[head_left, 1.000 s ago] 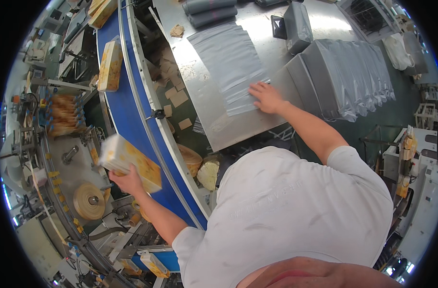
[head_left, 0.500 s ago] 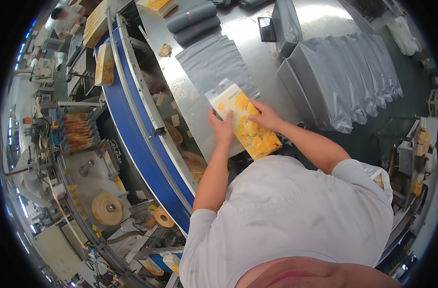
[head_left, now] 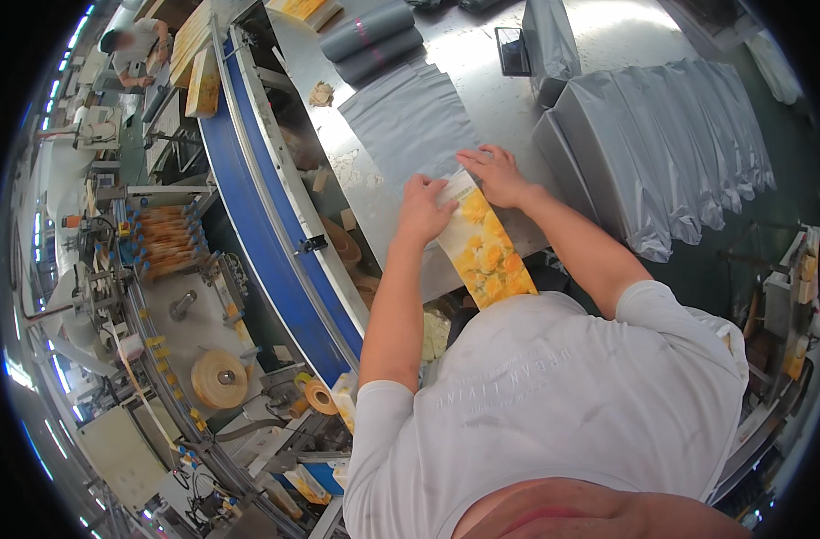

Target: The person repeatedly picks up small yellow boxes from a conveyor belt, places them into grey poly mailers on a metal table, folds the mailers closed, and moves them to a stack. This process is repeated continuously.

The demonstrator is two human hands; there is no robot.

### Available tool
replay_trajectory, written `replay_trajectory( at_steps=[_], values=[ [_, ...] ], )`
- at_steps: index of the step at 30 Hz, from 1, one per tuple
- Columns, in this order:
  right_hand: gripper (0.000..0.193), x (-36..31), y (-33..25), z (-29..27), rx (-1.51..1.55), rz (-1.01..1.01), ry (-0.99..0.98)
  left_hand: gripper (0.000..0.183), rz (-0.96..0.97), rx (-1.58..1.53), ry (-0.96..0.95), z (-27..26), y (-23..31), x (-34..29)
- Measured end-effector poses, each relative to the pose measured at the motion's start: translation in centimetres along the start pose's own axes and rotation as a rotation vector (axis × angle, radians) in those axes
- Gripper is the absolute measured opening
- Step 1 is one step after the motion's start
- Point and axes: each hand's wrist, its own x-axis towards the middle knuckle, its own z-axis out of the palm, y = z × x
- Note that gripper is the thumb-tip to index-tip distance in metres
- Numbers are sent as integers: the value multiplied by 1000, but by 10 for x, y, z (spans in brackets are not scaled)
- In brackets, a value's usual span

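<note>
A long pack (head_left: 486, 247) with yellow flowers on white lies before me, its near end against my shirt. Its far end meets the near edge of a stack of flat grey plastic bags (head_left: 408, 112). My left hand (head_left: 425, 211) closes on the pack's far left corner, its thumb on the printed face and its fingers curled by the bags. At the far right corner is my right hand (head_left: 498, 175), fingers stretched out and spread over the bag edge. Whether either hand pinches a bag layer is hidden.
On the metal table (head_left: 361, 157) are dark grey bag rolls (head_left: 374, 40), a black-screened device (head_left: 512, 51) and a row of filled grey bags (head_left: 657, 153). A blue conveyor (head_left: 275, 260) runs along the left, carrying another flowered pack (head_left: 202, 85). A co-worker (head_left: 141, 49) is at far left.
Both hands have moved from the pack's sides to its far end. The right hand has let go of the pack's side and reached to the bags. The pack now lies lower, against the stack's edge.
</note>
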Motion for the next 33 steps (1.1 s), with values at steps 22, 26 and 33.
replay_trajectory(
  at_steps=[22,26,33],
  values=[
    [58,-45,-39,-31,-60,-251,83,78,-261,-229,346,49,-17,-31],
    [36,-32,-7,13,539,13,508,67,-6,-286,189,46,-15,-73],
    [23,6,1,3,86,171,110,33,-265,-465,398,25,-53,-43]
  ],
)
